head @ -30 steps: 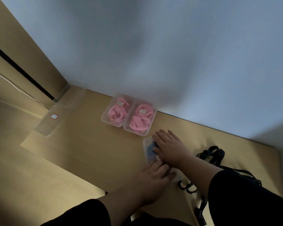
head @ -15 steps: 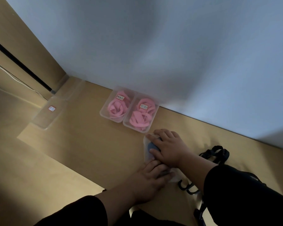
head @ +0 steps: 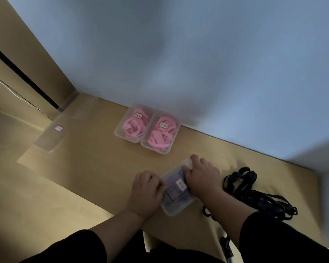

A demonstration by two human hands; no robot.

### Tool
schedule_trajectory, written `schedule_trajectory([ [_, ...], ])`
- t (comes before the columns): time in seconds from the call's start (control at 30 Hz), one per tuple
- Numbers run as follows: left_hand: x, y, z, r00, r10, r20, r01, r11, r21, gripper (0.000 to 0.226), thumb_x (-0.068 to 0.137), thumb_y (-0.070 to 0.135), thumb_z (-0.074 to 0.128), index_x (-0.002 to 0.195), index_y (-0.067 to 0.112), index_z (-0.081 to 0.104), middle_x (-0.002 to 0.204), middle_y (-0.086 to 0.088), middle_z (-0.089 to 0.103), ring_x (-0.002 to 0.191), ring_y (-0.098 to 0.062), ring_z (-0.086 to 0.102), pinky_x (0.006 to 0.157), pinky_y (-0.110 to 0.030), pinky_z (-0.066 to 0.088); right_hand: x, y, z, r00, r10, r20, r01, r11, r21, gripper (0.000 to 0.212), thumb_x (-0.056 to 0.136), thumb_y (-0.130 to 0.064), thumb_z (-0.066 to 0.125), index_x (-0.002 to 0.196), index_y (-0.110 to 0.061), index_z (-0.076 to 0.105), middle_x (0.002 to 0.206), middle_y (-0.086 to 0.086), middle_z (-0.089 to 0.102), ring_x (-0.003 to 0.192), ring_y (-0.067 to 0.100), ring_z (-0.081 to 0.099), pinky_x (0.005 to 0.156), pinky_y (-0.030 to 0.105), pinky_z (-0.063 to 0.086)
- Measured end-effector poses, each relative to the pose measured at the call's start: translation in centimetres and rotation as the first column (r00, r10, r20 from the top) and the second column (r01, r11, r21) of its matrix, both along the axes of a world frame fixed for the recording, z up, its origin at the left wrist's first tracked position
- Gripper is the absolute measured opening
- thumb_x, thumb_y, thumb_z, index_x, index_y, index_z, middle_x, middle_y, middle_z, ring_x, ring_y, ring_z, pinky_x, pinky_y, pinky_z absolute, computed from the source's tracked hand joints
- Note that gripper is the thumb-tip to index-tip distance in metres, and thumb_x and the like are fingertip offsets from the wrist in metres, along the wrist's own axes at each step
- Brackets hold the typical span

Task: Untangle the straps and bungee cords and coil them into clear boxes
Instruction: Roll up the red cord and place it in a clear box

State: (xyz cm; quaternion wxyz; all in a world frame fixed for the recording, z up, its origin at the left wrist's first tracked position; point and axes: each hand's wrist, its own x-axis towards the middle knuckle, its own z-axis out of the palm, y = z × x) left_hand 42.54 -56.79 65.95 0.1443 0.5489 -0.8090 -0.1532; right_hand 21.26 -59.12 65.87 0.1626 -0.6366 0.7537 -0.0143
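I am packing the clear plastic box with the white label (head: 176,188), which sits on the tan wooden tabletop (head: 87,168); every place below is told from that box. The heap of black straps (head: 254,194) lies just to its right, not yet coiled, and two clear boxes of pink straps (head: 148,128) stand beyond it by the wall. The dark blue-grey strap (head: 174,194) is coiled inside. I judge the next move is fetching a black strap. My right hand (head: 201,175) lies over its far right edge, fingers curled on the rim; my left hand (head: 146,190) touches its left side, fingers curled in, though whether they pinch anything I cannot tell.
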Motion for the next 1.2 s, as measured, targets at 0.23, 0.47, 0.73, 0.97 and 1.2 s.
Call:
schedule_trajectory([
  [0.23, -0.9, -1.5, -0.1, 0.751, 0.635, -0.183, -0.455, 0.697, 0.554, 0.025, 0.095, 0.034, 0.063, 0.113, 0.018, 0.067, 0.111, -0.004, 0.070, 0.102, -0.024, 0.063, 0.082, -0.028, 0.044, -1.5, 1.6, -0.4, 0.776, -0.341, 0.531, 0.317, 0.938, 0.139, 0.005, 0.101, -0.034, 0.056, 0.100, -0.029, 0.056, 0.085, -0.006, 0.061, 0.075, 0.006, 0.054, 0.060, 0.027, 0.038],
  [0.47, -1.9, -2.2, -1.7, 0.549, 0.792, -0.267, -0.452, 0.550, 0.702, 0.021, 0.095, 0.029, 0.064, 0.078, 0.017, 0.064, 0.081, 0.000, 0.069, 0.078, -0.021, 0.062, 0.079, -0.039, 0.053, 0.2, 2.2, -0.9, 0.562, -0.552, 0.616, 0.505, 0.819, 0.273, 0.028, 0.103, -0.026, 0.045, 0.077, -0.015, 0.052, 0.082, 0.005, 0.056, 0.072, 0.016, 0.048, 0.061, 0.031, 0.037],
  [0.73, -2.4, -2.1, -1.8, 0.689, 0.650, -0.321, -0.436, 0.725, 0.534, 0.029, 0.100, 0.020, 0.053, 0.072, 0.012, 0.051, 0.081, -0.010, 0.059, 0.078, -0.027, 0.054, 0.067, -0.034, 0.037, 0.9, 3.9, -1.7, 0.745, -0.433, 0.508, 0.474, 0.879, 0.054, 0.024, 0.104, -0.033, 0.041, 0.083, -0.022, 0.045, 0.079, 0.000, 0.053, 0.072, 0.019, 0.050, 0.062, 0.035, 0.035],
  [0.97, -2.2, -1.9, -1.6, 0.733, 0.632, -0.253, -0.477, 0.742, 0.472, 0.028, 0.100, 0.038, 0.054, 0.088, 0.013, 0.052, 0.094, -0.007, 0.060, 0.086, -0.029, 0.056, 0.071, -0.033, 0.037, 0.7, 4.4, -1.6, 0.756, -0.469, 0.456, 0.481, 0.871, 0.099, 0.030, 0.104, -0.047, 0.040, 0.089, -0.023, 0.049, 0.078, -0.004, 0.056, 0.075, 0.023, 0.055, 0.064, 0.035, 0.039],
  [1.2, 0.8, 0.6, -1.0, 0.797, 0.587, -0.142, -0.394, 0.683, 0.615, 0.043, 0.098, 0.056, 0.049, 0.079, 0.018, 0.051, 0.074, 0.000, 0.061, 0.082, -0.028, 0.065, 0.066, -0.033, 0.042, -0.8, 7.9, -0.3, 0.533, -0.573, 0.623, 0.557, 0.791, 0.251, 0.028, 0.100, -0.052, 0.046, 0.093, -0.027, 0.056, 0.091, 0.001, 0.065, 0.080, 0.019, 0.064, 0.063, 0.041, 0.060],
])
